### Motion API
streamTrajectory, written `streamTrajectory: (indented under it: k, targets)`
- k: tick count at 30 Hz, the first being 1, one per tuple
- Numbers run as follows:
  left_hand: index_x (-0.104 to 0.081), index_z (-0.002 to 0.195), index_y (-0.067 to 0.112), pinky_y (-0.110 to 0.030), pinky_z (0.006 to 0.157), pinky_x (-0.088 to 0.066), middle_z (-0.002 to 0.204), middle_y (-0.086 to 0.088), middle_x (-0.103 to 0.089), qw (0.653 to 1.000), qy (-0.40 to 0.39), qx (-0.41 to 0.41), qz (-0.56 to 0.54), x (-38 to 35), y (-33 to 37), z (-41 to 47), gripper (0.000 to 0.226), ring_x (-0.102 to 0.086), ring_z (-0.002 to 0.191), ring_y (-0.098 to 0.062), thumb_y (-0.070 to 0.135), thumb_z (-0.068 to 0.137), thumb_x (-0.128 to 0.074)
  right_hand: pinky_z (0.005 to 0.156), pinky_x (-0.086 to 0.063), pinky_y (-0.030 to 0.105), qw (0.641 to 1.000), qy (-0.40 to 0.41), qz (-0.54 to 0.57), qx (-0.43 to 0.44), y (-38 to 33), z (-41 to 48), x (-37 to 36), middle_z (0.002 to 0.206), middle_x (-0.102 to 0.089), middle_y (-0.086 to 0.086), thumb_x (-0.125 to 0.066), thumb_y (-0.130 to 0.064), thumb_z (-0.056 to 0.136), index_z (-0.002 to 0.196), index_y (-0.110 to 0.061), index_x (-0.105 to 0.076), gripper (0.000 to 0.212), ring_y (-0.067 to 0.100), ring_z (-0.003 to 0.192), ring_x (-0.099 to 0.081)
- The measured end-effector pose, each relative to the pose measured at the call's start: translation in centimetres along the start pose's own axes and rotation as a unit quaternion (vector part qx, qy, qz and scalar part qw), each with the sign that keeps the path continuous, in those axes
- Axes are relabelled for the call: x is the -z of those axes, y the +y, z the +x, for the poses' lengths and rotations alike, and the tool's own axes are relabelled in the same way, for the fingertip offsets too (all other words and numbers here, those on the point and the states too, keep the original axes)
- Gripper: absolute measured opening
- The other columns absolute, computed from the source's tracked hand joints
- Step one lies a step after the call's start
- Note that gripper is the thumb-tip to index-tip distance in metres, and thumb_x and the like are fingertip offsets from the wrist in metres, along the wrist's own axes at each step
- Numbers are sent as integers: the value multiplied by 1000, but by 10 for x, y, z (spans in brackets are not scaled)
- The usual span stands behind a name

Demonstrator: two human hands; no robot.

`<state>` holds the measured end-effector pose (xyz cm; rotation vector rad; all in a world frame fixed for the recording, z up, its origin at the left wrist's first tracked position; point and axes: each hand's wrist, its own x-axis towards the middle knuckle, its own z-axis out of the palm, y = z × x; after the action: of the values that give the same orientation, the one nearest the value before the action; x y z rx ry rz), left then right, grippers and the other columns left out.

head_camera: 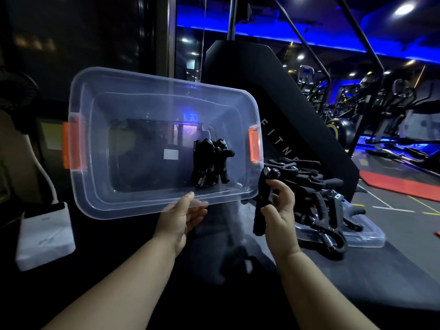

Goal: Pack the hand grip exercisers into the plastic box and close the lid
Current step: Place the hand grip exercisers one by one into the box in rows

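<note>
Two or three exercisers [210,163], too tangled to count, lay in the tilted box [79,96], its near rim pinched by the left grip [183,219]; the right grip [281,210] clasped one exerciser [262,203]. A pile [316,194] half hid the lid [372,238] on dark flooring in a blue-lit gym.

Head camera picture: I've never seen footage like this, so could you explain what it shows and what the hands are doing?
There is no machine: a person wears a camera on the head, looking down at both hands in a gym. The left hand holds a clear box by its near rim, tilted toward the camera; a few black exercisers lie inside. The right hand holds one more exerciser. Beside it, a pile of them rests on the clear lid.
</note>
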<state>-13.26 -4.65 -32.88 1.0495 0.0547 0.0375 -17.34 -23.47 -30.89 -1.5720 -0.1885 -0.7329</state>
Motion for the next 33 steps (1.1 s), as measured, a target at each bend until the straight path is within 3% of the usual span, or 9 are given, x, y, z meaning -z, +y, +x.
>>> streamTrajectory:
  k: [1, 3, 7, 11, 13, 18, 22, 27, 33]
  targets:
    - [-64, 72, 10, -22, 58, -54, 84, -12, -75, 1000, -1, 1, 1, 0, 0, 0, 25, -71, 68, -16, 28, 90, -60, 97, -35, 58, 1000, -13, 17, -13, 0, 0, 0, 125, -43, 24, -44, -9, 65, 105, -48, -55, 58, 31, 100, -40]
    - [-64, 72, 11, -22, 59, -54, 85, -13, -75, 1000, -1, 2, 2, 1, 0, 0, 25, -71, 69, -16, 28, 89, -60, 94, -33, 64, 999, -39, 27, -17, 3, -1, -1, 122, -46, 27, -45, -10, 64, 108, -46, -54, 57, 30, 99, -39]
    - [-65, 73, 8, -22, 59, -55, 86, -15, -75, 1000, -5, 2, 5, 2, 0, 0, 25, -71, 69, -16, 27, 89, -61, 85, -42, 58, 996, -81, 1, -21, 11, -9, -2, 107, -47, 12, -46, -7, 63, 105, -41, -50, 55, 23, 92, -42]
    - [-65, 72, 9, -23, 61, -56, 86, -15, -75, 1000, -3, 1, 8, 1, -1, 0, 25, -71, 68, -16, 27, 89, -61, 58, -49, 35, 996, -84, -20, -24, 13, -8, -2, 90, -50, 11, -47, -6, 64, 99, -39, -43, 48, 14, 66, -49]
    - [-65, 70, 10, -24, 63, -55, 86, -15, -75, 1000, -2, 1, 7, 2, 0, -1, 26, -71, 69, -16, 27, 89, -61, 61, -52, 33, 995, -84, -50, -21, 11, -7, -3, 94, -54, 13, -50, -8, 64, 98, -43, -42, 49, 12, 70, -53]
    - [-65, 68, 11, -23, 62, -56, 85, -14, -75, 1000, -1, 0, 2, 1, 0, -1, 27, -71, 68, -15, 27, 89, -61, 67, -54, 56, 992, -91, -85, -26, 14, -5, -6, 105, -60, 19, -55, -12, 68, 99, -47, -37, 50, 37, 72, -58]
    - [-67, 66, 11, -23, 60, -56, 85, -15, -74, 1000, -2, 2, -10, 1, 0, -2, 27, -71, 69, -16, 26, 88, -62, 72, -57, 51, 993, -81, -80, 18, 15, -6, -7, 119, -55, -13, -61, -13, 75, 111, -49, -29, 60, 18, 88, -68]
    - [-68, 66, 9, -21, 56, -54, 85, -17, -74, 1000, -4, 2, -17, 1, 1, -2, 27, -71, 68, -16, 25, 88, -63, 91, -52, 50, 992, -98, -79, 11, 16, -2, -6, 143, -40, -15, -64, -2, 83, 138, -64, -14, 97, 22, 114, -60]
    - [-69, 63, 11, -22, 57, -55, 84, -15, -74, 1000, -9, -1, -4, 1, 2, -3, 30, -70, 66, -15, 25, 89, -61, 97, -50, 42, 989, -121, -82, -18, 9, 5, -2, 136, -50, 3, -67, -2, 84, 130, -66, -30, 87, 21, 114, -59]
